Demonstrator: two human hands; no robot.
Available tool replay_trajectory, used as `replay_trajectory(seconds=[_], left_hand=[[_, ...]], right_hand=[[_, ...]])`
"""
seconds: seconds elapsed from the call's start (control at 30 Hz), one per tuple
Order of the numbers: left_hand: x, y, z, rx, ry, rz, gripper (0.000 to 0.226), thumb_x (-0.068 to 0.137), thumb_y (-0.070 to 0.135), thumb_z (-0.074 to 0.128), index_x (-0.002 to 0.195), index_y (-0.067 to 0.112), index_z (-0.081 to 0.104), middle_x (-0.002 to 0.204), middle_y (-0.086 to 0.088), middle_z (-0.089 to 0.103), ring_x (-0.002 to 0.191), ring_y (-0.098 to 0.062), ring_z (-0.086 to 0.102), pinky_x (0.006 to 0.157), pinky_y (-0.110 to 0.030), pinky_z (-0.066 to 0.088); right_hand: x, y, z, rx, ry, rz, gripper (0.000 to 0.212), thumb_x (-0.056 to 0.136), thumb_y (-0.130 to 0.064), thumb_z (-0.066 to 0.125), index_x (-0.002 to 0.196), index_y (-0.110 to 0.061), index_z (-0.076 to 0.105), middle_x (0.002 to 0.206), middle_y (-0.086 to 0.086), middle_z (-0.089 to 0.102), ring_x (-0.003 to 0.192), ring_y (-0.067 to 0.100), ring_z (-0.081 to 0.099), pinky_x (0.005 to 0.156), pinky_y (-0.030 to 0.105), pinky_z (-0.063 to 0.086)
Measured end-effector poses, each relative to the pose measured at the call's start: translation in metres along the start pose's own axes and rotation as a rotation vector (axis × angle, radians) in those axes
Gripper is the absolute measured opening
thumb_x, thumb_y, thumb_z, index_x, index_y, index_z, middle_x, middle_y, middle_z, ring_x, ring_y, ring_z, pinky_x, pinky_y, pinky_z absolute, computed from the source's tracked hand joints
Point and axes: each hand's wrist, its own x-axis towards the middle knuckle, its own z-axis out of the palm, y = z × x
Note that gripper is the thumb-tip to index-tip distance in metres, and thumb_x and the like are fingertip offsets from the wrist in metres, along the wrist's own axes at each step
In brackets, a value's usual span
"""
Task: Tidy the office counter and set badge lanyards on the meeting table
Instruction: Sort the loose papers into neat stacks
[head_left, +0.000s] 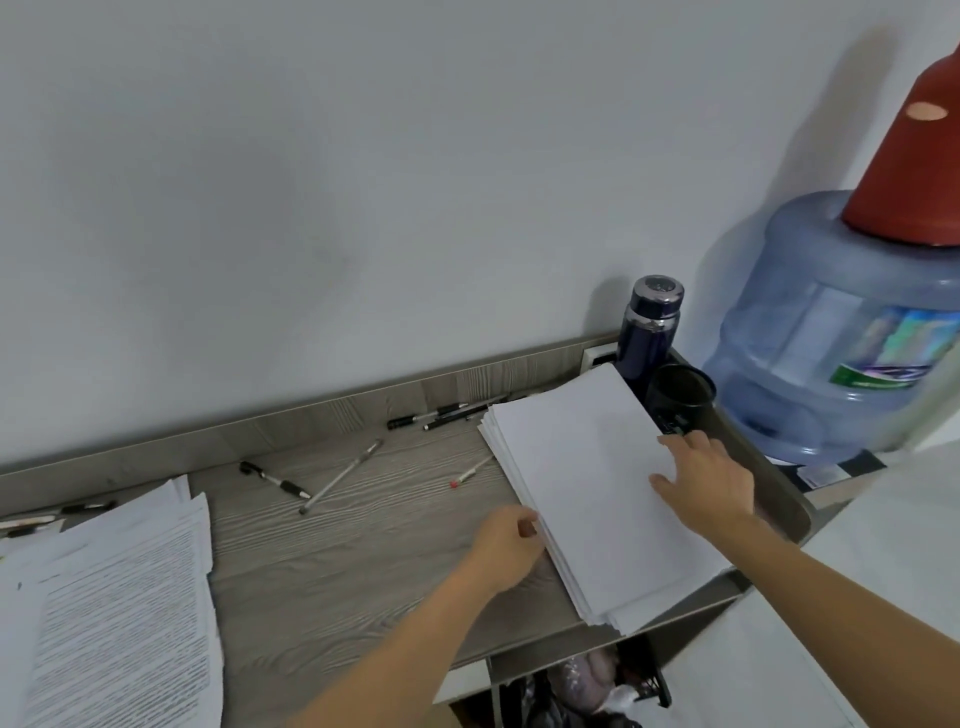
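A thick stack of blank white paper (582, 483) lies at the right end of the grey wood counter (353, 551), its near corner hanging over the front edge. My right hand (701, 478) rests flat on top of the stack with fingers spread. My left hand (506, 545) presses against the stack's left edge with its fingers curled at the paper. A second pile of printed sheets (114, 603) is spread at the left end. Several pens (343, 475) lie scattered between the piles and along the back ledge. No lanyards are in sight.
A dark blue flask (649, 327) and a black pen cup (678, 397) stand at the counter's back right corner. A large blue water jug (841, 332) with a red cone-shaped cover (914, 156) on its top stands to the right. A cluttered shelf (576, 686) sits under the counter.
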Motion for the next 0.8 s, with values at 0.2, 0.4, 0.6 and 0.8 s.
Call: replay_trajectory(seconds=[0.2,0.4,0.6,0.8], left_hand=[[-0.016,-0.042,-0.059,-0.014,0.275,-0.090,0.026,0.093,0.005,0.053,0.117,0.007,0.065,0.098,-0.003,0.062,0.082,-0.011,0.055,0.060,-0.012,0.040],[-0.078,-0.111,-0.148,-0.018,0.530,-0.185,0.023,0.094,0.010,0.055,0.115,0.011,0.063,0.112,-0.006,0.062,0.090,-0.014,0.056,0.076,-0.021,0.041],[-0.170,-0.223,-0.248,0.211,0.718,-0.452,0.032,0.094,0.025,0.057,0.124,0.014,0.057,0.133,-0.012,0.046,0.118,-0.028,0.050,0.098,-0.035,0.042],[-0.244,-0.310,-0.284,0.484,0.484,-0.648,0.061,0.099,0.051,0.033,0.152,0.022,0.020,0.161,-0.011,0.010,0.148,-0.028,0.011,0.117,-0.043,0.020]], right_hand=[[-0.016,-0.077,-0.001,0.299,-0.014,-0.175,0.039,0.093,-0.043,0.058,0.131,-0.031,0.057,0.105,-0.010,0.068,0.091,0.011,0.064,0.075,0.025,0.049],[-0.051,-0.194,0.004,0.447,-0.172,-0.368,0.041,0.088,-0.035,0.062,0.129,-0.033,0.059,0.089,-0.017,0.064,0.088,0.009,0.062,0.078,0.029,0.051],[-0.096,-0.315,0.023,0.601,-0.401,-0.476,0.044,0.085,-0.032,0.069,0.128,-0.025,0.060,0.082,-0.014,0.059,0.079,0.006,0.057,0.073,0.024,0.047],[-0.138,-0.421,0.042,0.858,-0.752,-0.260,0.072,0.085,-0.031,0.075,0.145,-0.013,0.039,0.124,0.009,0.057,0.107,0.020,0.060,0.082,0.029,0.051]])
